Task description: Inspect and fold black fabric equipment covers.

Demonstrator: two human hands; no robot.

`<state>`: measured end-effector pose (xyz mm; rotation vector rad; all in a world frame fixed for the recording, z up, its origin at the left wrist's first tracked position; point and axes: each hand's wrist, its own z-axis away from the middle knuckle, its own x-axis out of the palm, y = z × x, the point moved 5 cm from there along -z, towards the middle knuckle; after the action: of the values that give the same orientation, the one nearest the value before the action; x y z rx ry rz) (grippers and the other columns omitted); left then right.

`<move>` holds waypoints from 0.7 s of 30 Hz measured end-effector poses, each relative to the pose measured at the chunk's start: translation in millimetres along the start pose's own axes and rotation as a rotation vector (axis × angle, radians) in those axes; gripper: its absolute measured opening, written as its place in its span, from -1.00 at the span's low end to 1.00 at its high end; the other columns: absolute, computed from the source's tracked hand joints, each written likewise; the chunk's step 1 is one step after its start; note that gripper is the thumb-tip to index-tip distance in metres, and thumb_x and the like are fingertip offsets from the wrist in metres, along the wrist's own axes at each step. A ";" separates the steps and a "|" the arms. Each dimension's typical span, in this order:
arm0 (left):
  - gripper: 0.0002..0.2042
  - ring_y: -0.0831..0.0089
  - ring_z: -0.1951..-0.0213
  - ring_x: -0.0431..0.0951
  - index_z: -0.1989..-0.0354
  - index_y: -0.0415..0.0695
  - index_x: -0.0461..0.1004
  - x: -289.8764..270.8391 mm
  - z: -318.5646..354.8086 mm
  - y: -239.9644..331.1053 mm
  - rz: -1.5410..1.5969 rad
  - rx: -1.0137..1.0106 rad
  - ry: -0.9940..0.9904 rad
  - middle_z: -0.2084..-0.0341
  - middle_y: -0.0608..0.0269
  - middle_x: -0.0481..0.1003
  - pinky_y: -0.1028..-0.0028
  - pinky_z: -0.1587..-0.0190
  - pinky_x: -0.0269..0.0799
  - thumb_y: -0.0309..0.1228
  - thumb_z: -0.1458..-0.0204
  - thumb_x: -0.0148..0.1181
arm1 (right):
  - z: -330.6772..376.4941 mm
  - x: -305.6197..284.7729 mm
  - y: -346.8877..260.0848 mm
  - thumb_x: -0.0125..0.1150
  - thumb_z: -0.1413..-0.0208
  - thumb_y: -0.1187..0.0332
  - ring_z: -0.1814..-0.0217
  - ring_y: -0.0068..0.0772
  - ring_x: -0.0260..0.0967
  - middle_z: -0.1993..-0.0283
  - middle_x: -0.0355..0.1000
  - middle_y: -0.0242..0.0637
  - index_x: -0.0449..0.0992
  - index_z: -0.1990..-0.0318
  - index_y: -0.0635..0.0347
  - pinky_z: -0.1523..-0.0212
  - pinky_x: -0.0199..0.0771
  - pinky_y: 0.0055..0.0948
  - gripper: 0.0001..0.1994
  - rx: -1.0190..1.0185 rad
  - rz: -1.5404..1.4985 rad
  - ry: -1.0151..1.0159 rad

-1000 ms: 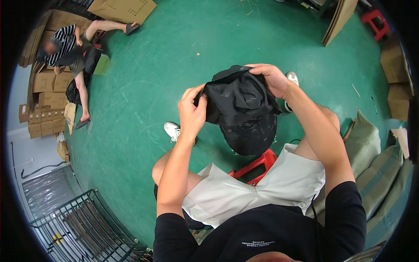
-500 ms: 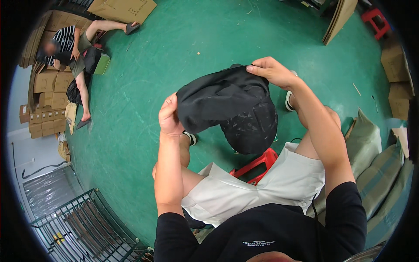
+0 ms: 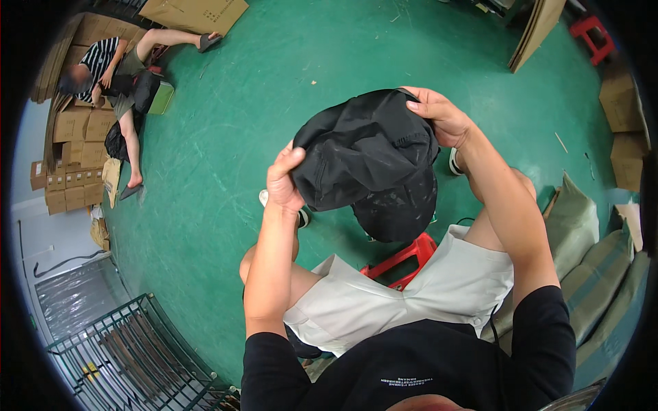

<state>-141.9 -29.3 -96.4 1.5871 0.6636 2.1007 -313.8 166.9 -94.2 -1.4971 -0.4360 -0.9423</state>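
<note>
A black cloth cap (image 3: 360, 151) is held up in front of me above the floor, its fabric creased and partly collapsed. Its rounded brim (image 3: 397, 211) hangs toward me, flecked with pale specks. My left hand (image 3: 284, 179) is closed on the cap's left edge, thumb on top and the other fingers mostly hidden. At the upper right edge, my right hand (image 3: 442, 116) pinches the cloth between thumb and fingers. The inside of the cap is out of sight.
Below the cap, a red plastic stool (image 3: 404, 262) stands between my legs. Stuffed woven sacks (image 3: 596, 274) lie at the right. A seated person (image 3: 103, 75) is at the far left beside stacked cartons (image 3: 79, 130). A green metal rack (image 3: 137, 342) stands at the lower left.
My left hand has shifted right, nearer my right hand, which has moved slightly right. The cap's cloth, stretched between them before, is now more bunched and rounded.
</note>
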 end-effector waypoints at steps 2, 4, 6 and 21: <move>-0.52 0.15 -0.01 0.54 -0.16 -0.39 0.30 13.0 -2.2 -3.3 -0.021 -0.029 -0.014 0.00 -0.10 0.48 0.25 -0.14 0.43 -0.43 -0.06 0.12 | -0.1 -3.1 1.2 0.19 -0.16 0.36 0.03 -0.38 0.51 0.03 0.50 -0.15 0.35 -0.07 0.42 -0.09 0.49 -0.38 -0.61 0.005 0.000 0.042; -0.59 0.21 0.03 0.57 -0.11 -0.38 0.34 20.0 -2.6 -7.1 -0.048 -0.077 -0.012 0.04 -0.05 0.51 0.30 -0.09 0.48 -0.47 -0.09 0.12 | -1.6 -2.6 6.9 0.09 -0.24 0.37 0.08 -0.45 0.52 0.06 0.51 -0.22 0.37 -0.07 0.39 -0.01 0.54 -0.42 -0.68 0.072 -0.052 -0.052; -0.63 0.23 0.07 0.59 -0.07 -0.37 0.37 9.5 -1.2 -13.5 -0.070 -0.143 0.027 0.08 -0.03 0.53 0.31 -0.06 0.50 -0.43 -0.12 0.12 | -1.8 -4.2 9.9 0.08 -0.26 0.37 0.09 -0.46 0.52 0.07 0.51 -0.22 0.36 -0.08 0.38 0.01 0.55 -0.44 -0.68 0.097 -0.040 -0.041; -0.59 0.18 -0.02 0.53 -0.10 -0.41 0.35 -7.1 4.9 -2.1 0.103 0.059 -0.154 -0.01 -0.05 0.49 0.25 -0.14 0.41 -0.29 -0.26 -0.01 | -4.1 -4.8 18.1 0.00 -0.31 0.36 0.04 -0.46 0.49 0.01 0.48 -0.21 0.36 -0.07 0.35 -0.02 0.52 -0.45 -0.72 0.183 -0.051 -0.102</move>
<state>-135.3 -31.3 -101.9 1.8303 0.6079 2.0213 -304.3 161.0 -109.7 -1.3766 -0.6203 -0.8447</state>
